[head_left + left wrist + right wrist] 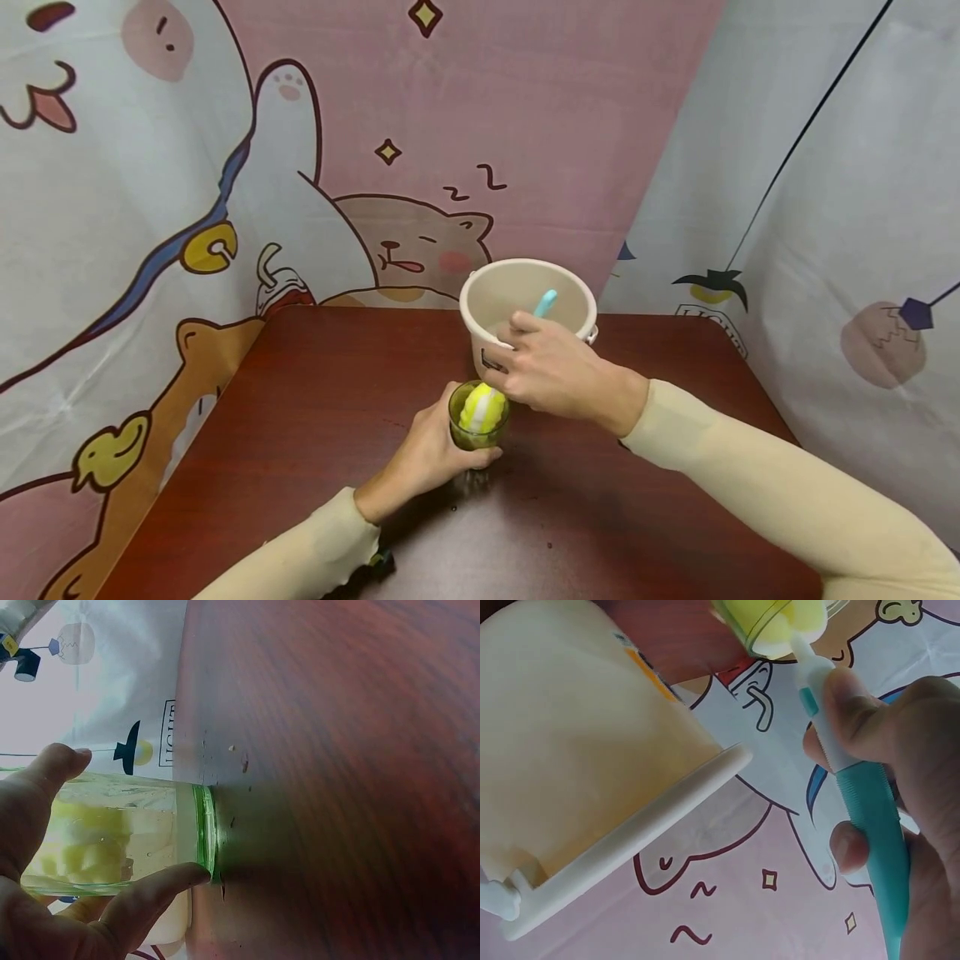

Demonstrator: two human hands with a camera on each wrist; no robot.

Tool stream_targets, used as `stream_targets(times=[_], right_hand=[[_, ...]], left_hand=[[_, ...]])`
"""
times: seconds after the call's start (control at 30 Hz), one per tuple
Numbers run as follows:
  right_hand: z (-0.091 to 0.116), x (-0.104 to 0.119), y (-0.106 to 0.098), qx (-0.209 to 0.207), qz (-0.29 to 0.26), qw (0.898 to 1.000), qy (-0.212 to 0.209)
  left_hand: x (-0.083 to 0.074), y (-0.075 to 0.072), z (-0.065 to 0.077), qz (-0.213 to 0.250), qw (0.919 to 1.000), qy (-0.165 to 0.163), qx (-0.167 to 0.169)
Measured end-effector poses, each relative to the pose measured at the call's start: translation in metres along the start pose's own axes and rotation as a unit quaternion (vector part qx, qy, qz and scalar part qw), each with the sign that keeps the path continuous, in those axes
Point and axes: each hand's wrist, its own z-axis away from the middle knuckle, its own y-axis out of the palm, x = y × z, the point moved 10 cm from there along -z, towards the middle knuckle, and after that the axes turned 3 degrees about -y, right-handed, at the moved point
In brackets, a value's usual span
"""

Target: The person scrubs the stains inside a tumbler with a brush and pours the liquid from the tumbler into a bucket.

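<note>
My left hand (427, 454) grips a clear green drinking glass (154, 840), thumb on one side and fingers round the other. In the left wrist view the glass's thick base is close over the table, and droplets show on its wall. The yellow-and-white sponge head (482, 408) of a cup brush sits inside the glass at its mouth. My right hand (558, 371) holds that brush by its white and teal handle (870, 817), thumb and fingers wrapped round it. The handle's teal end sticks up above the hand, overlapping the bucket in the head view.
Just behind the hands stands a cream bucket (487, 292) with a side handle. The dark red-brown table (315, 400) carries a few water drops and small specks. A cartoon-printed cloth (562, 125) hangs round its back and sides.
</note>
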Motion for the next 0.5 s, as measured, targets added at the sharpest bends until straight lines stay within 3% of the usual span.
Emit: stream_targets(times=[0.5], right_hand=[[0.003,0.015,-0.021,-0.047,-0.002,0.999,-0.016]], left_hand=[[-0.002,0.0,0.0,-0.002,1.0,0.002,0.008]])
